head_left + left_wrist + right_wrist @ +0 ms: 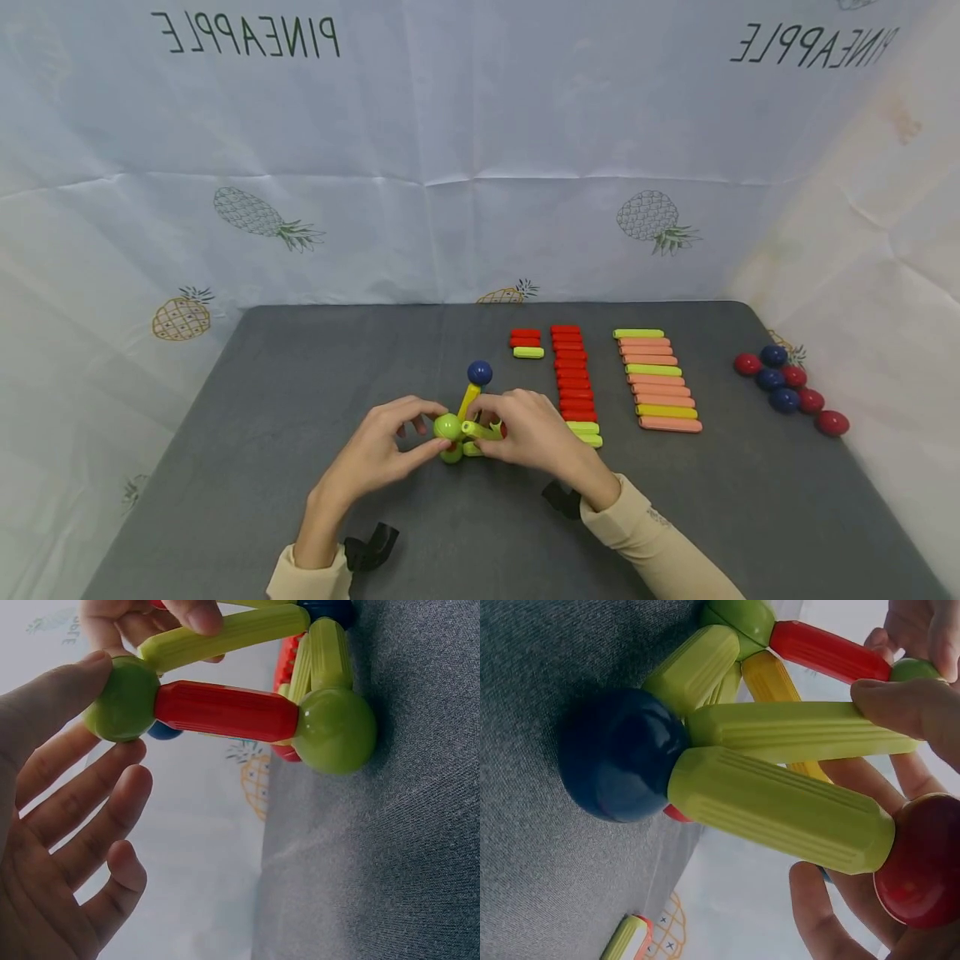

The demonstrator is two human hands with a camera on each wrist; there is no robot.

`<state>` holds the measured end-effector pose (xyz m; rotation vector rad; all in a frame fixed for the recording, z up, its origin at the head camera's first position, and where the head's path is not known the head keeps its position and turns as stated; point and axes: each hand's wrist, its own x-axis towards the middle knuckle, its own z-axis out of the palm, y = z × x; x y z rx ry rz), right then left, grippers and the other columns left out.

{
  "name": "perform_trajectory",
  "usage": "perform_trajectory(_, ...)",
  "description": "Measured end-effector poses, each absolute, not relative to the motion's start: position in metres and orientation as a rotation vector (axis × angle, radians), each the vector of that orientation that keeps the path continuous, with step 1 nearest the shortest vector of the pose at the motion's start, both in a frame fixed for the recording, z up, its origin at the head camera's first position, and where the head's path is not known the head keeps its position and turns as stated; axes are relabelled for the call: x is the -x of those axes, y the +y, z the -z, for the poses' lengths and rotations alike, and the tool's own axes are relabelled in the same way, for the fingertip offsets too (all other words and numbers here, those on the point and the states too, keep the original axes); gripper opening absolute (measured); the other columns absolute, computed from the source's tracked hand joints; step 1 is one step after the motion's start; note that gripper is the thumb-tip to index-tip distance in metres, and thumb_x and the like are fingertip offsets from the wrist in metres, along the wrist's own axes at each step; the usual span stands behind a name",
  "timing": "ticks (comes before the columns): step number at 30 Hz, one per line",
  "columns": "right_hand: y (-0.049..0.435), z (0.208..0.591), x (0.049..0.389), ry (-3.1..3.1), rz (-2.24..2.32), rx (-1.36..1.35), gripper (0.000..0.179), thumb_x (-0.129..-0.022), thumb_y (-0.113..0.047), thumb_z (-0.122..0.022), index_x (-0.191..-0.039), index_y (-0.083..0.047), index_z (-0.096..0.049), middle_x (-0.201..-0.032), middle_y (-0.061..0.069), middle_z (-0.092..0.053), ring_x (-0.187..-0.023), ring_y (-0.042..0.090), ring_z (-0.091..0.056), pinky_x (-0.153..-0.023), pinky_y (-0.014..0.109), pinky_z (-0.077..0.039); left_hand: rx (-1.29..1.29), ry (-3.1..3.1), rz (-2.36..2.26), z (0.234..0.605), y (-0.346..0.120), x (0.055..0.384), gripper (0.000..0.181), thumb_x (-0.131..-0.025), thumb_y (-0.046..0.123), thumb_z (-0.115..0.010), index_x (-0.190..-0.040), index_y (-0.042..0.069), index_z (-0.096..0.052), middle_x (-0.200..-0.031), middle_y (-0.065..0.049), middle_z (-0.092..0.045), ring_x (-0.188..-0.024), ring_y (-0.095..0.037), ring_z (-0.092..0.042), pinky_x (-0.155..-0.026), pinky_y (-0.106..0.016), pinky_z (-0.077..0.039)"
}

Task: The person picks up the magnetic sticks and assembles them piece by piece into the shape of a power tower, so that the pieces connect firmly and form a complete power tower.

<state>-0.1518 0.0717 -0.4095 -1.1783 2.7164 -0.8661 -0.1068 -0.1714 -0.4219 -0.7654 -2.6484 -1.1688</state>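
Observation:
My left hand (386,442) pinches an upper green ball (124,701) between thumb and fingers. A red rod (225,711) joins that ball to a lower green ball (335,731) on the table. With thumb and fingers, my right hand (528,429) holds a yellow-green rod (795,729) that slants up from a blue ball (622,755). Its upper end is close to the upper green ball; whether they touch I cannot tell. Another yellow-green rod (780,810) runs from the blue ball to a red ball (922,859). A yellow rod (468,400) carries another blue ball (480,372) behind.
Right of the hands lies a column of red rods (572,357), with yellow-green ones at its near end. Further right is a column of orange and yellow rods (660,381). Red and blue balls (784,400) lie along the right table edge. Three short rods (527,342) lie behind.

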Motion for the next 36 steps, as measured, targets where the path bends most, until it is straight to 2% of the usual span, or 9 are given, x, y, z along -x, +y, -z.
perform_trajectory(4, 0.0705, 0.4101, 0.1509, 2.713, 0.842, 1.177, 0.022, -0.083, -0.014, -0.084, -0.103, -0.016, -0.075, -0.086, 0.0, -0.077, -0.062, 0.006, -0.06, -0.05, 0.015, -0.041, 0.783, -2.64, 1.169, 0.4222, -0.1697, 0.1069, 0.029, -0.086, 0.022, -0.083, -0.113, 0.02, -0.073, -0.102, 0.007, -0.073, -0.079, -0.011, -0.063, -0.066, -0.029, -0.052)
perform_trajectory(7, 0.0701, 0.4105, 0.15, 2.726, 0.822, 1.182, 0.021, -0.083, -0.014, -0.084, -0.103, -0.016, -0.076, -0.086, 0.0, -0.077, -0.066, 0.011, -0.065, -0.051, 0.014, -0.042, 0.797, -2.63, 1.165, 0.4226, -0.1682, 0.1072, 0.03, -0.086, 0.022, -0.084, -0.113, 0.02, -0.073, -0.103, 0.006, -0.073, -0.079, -0.018, -0.064, -0.066, -0.027, -0.052)
perform_trajectory(16, 0.0697, 0.4106, 0.1494, 2.745, 0.801, 1.208, 0.022, -0.083, -0.017, -0.085, -0.103, -0.016, -0.077, -0.086, -0.002, -0.076, -0.067, 0.011, -0.064, -0.054, 0.014, -0.042, 0.797, -2.646, 1.168, 0.424, -0.1667, 0.1071, 0.03, -0.088, 0.024, -0.082, -0.116, 0.021, -0.072, -0.105, 0.007, -0.073, -0.08, -0.014, -0.064, -0.066, -0.025, -0.051)
perform_trajectory(20, 0.0691, 0.4114, 0.15, 2.74, 0.824, 1.258, 0.024, -0.081, -0.019, -0.087, -0.103, -0.016, -0.078, -0.09, -0.003, -0.076, -0.073, 0.013, -0.063, -0.06, 0.016, -0.044, 0.809, -2.64, 1.177, 0.4246, -0.1668, 0.107, 0.029, -0.088, 0.024, -0.081, -0.116, 0.022, -0.071, -0.103, 0.008, -0.073, -0.079, -0.011, -0.063, -0.066, -0.023, -0.05)
perform_trajectory(25, 0.0667, 0.4129, 0.1522, 2.736, 0.864, 1.34, 0.037, -0.081, -0.025, -0.089, -0.114, -0.017, -0.077, -0.1, 0.0, -0.073, -0.082, 0.016, -0.062, -0.069, 0.019, -0.048, 0.828, -2.632, 1.192, 0.4248, -0.1669, 0.1072, 0.03, -0.089, 0.023, -0.08, -0.117, 0.02, -0.07, -0.106, 0.006, -0.073, -0.079, -0.01, -0.063, -0.065, -0.026, -0.051)
perform_trajectory(32, 0.0646, 0.4155, 0.1547, 2.708, 0.98, 1.487, 0.055, -0.083, -0.031, -0.086, -0.133, -0.019, -0.068, -0.113, -0.002, -0.071, -0.095, 0.016, -0.064, -0.079, 0.024, -0.051, 0.838, -2.646, 1.184, 0.4253, -0.1679, 0.108, 0.033, -0.088, 0.023, -0.081, -0.118, 0.019, -0.069, -0.108, 0.005, -0.073, -0.081, -0.006, -0.063, -0.067, -0.025, -0.052)
perform_trajectory(36, 0.07, 0.4165, 0.1534, 2.751, 1.02, 1.489, 0.062, -0.08, -0.034, -0.089, -0.136, -0.02, -0.066, -0.119, -0.001, -0.07, -0.102, 0.014, -0.062, -0.086, 0.032, -0.051, 0.82, -2.669, 1.199, 0.4288, -0.1697, 0.1091, 0.038, -0.085, 0.025, -0.084, -0.118, 0.017, -0.068, -0.107, 0.003, -0.073, -0.082, -0.013, -0.065, -0.069, -0.03, -0.055)
